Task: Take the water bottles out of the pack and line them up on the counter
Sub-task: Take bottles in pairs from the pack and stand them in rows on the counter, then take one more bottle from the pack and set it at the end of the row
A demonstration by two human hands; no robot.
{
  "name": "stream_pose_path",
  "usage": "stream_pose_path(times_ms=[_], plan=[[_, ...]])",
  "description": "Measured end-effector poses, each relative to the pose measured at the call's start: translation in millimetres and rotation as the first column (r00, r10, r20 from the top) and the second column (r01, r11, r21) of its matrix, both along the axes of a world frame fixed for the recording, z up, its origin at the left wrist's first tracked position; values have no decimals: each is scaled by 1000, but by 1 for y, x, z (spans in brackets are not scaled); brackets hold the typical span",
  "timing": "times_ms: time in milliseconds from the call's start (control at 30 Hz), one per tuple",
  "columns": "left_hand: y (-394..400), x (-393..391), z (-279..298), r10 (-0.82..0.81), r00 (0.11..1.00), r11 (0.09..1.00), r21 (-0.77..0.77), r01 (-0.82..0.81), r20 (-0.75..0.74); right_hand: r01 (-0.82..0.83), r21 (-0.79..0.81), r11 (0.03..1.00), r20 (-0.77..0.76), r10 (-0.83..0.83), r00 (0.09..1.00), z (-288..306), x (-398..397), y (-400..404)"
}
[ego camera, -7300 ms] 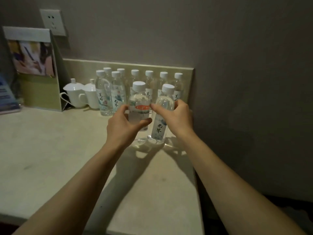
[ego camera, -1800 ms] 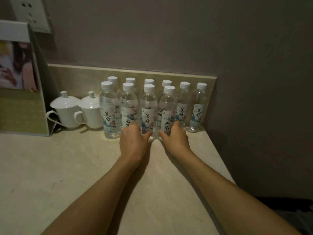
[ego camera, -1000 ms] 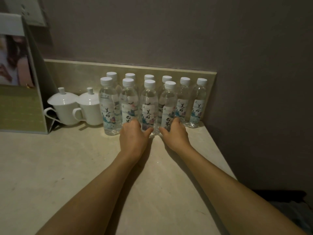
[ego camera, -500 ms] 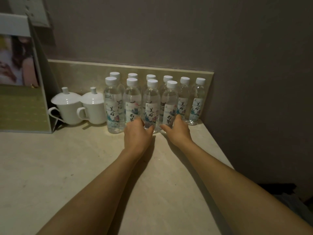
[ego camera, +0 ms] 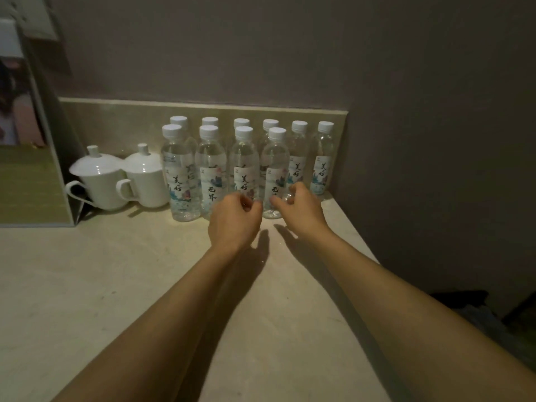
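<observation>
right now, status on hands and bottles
Left hand and right hand loosely curled, holding nothing. Ten bottles upright in two rows. Lidded cups beside them, not blocking.

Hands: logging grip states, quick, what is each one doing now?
Left hand: fingers loosely curled, holding nothing, open.
Right hand: the same, open, just in front of the bottles.

The clear water bottles (ego camera: 243, 158) are wearing white caps and white labels showing black brush characters over blue and pink painted scenery. Two plain white lidded cups (ego camera: 101, 181) are sitting on the pale beige marbled counter (ego camera: 116, 285), under a dull grey-mauve wall (ego camera: 261, 53).
</observation>
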State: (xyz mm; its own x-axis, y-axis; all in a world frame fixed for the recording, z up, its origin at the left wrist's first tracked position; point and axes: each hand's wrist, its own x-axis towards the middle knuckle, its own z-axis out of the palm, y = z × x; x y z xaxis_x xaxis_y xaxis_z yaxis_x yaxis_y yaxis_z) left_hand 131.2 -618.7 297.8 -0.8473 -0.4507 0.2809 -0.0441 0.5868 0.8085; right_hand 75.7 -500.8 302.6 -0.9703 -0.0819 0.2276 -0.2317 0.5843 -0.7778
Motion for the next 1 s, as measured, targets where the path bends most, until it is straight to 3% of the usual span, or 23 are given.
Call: stream_pose_path(times_ms=[233, 500, 767, 1000], plan=[[80, 23, 33, -121, 981, 986, 98, 136, -152, -16, -108, 994, -167, -2, 986, 30, 39, 77], [253, 39, 49, -218, 953, 962, 120, 247, -211, 90, -136, 987, -282, -126, 951, 41, 72, 258], [430, 46, 19, -332, 939, 935, 98, 340, -91, 188, -204, 961, -159, -223, 962, -4, 82, 435], [525, 11, -58, -414, 901, 905, 164, 392, 132, 300, -236, 924, 42, -299, 953, -71, 49, 539]])
